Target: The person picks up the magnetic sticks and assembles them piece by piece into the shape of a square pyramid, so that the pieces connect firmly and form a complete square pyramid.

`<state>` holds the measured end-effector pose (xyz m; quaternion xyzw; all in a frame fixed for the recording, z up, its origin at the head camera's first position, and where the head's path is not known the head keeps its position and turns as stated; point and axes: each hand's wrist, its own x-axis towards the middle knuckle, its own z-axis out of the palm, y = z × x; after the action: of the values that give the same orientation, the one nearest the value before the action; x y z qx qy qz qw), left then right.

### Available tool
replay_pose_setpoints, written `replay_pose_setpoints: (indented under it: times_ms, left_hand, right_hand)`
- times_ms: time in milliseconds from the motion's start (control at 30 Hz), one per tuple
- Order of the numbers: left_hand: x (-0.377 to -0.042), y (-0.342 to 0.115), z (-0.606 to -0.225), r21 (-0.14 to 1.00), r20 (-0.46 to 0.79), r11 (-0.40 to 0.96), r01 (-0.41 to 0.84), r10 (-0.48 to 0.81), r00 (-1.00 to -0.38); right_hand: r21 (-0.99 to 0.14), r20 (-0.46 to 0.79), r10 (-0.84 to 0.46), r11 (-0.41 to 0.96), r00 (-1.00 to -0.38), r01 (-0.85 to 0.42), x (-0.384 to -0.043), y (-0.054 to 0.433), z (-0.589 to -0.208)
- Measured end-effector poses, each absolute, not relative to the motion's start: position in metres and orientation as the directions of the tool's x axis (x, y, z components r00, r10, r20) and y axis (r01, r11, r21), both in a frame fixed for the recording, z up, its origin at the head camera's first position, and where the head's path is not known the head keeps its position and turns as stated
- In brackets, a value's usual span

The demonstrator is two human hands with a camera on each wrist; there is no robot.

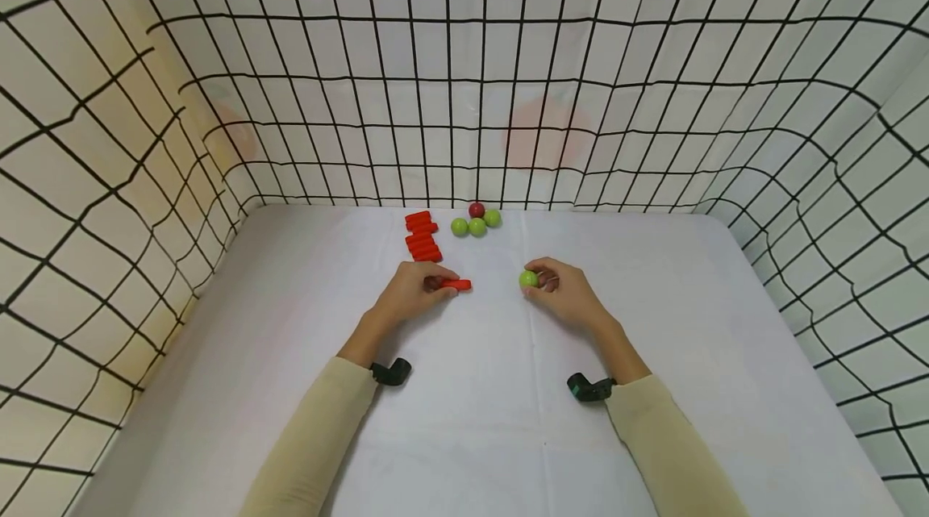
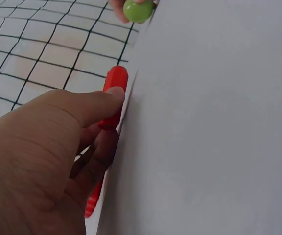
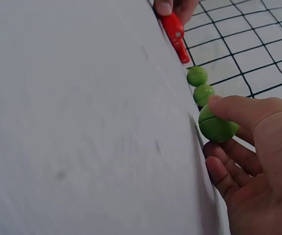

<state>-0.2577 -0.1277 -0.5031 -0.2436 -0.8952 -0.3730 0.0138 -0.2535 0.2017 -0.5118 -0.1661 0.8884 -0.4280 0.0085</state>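
Observation:
My left hand [image 1: 411, 291] pinches a short red stick-like piece [image 2: 115, 78] between thumb and fingers, close over the white table. In the head view its end sticks out to the right. Across from it, my right hand [image 1: 568, 291] holds a green ball [image 3: 216, 125] by the fingertips; a thin seam line runs round the ball. Several similar red pieces [image 1: 423, 241] lie in a column just beyond the left hand. Farther back, green balls [image 1: 460, 227] sit in a cluster with one dark red ball [image 1: 476, 210].
A white cloth [image 1: 464, 436] covers the table. Black wire netting [image 1: 485, 81] rises along the back edge and both sides. Small dark cameras [image 1: 392, 372] are strapped to both wrists, below beige sleeves [image 1: 319, 436].

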Motion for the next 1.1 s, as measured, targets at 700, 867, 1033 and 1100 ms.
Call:
replay_pose_setpoints:
  times_ms: [700,867,1033,1100]
  left_hand:
    - [-0.263,-0.080,-0.507,0.715,0.218,0.502,0.486,0.501,-0.838]
    - [-0.263,-0.080,-0.510,0.706,0.230,0.510,0.492,0.492,-0.840]
    - [-0.264,-0.079,-0.511,0.712,0.237,0.501,0.492,0.488,-0.840]
    - [-0.264,-0.078,-0.510,0.715,0.236,0.499,0.489,0.487,-0.841]
  right_hand:
    - [-0.803,0.159,-0.321,0.509,-0.933,-0.312,-0.245,0.179,-0.518]
    - [-0.806,0.149,-0.330,0.506,-0.932,-0.308,-0.245,0.177,-0.517]
    - [-0.794,0.172,-0.366,0.499,-0.915,-0.348,-0.248,0.174,-0.520]
    - [-0.784,0.187,-0.382,0.497,-0.905,-0.372,-0.250,0.173,-0.521]
